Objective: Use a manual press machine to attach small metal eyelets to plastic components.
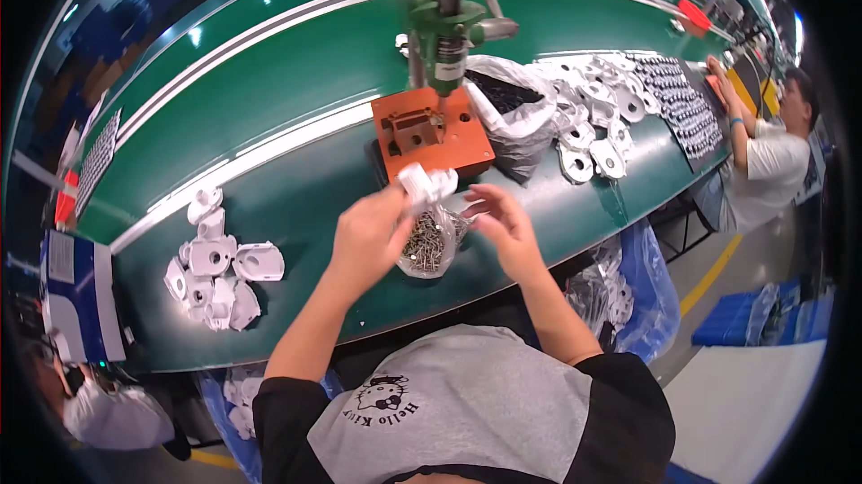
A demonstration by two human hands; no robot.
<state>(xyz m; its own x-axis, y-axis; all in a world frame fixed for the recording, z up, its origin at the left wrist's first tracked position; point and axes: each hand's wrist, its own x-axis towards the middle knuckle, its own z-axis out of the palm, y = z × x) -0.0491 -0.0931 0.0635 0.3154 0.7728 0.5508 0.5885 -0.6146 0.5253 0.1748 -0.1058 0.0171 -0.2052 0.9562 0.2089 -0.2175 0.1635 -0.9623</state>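
My left hand (366,231) is closed on a white plastic part (426,184), lifted just in front of the orange fixture block (476,145). The part is slightly blurred. Beside it, my right hand (506,225) has thumb and fingers curved apart, and I make out nothing between them. Between and below my hands sits a clear plastic bag of metal screws (426,249). Over the fixture stands a green press machine (446,44), its spindle pointing down to the block.
White housings (212,258) lie in a pile at left; more white parts (600,107) spread at right. A white sack of black pieces (512,111) stands beside the fixture. Rows of small dark parts (680,107) lie near a co-worker (774,147). A blue-lined bin (648,291) sits below the edge.
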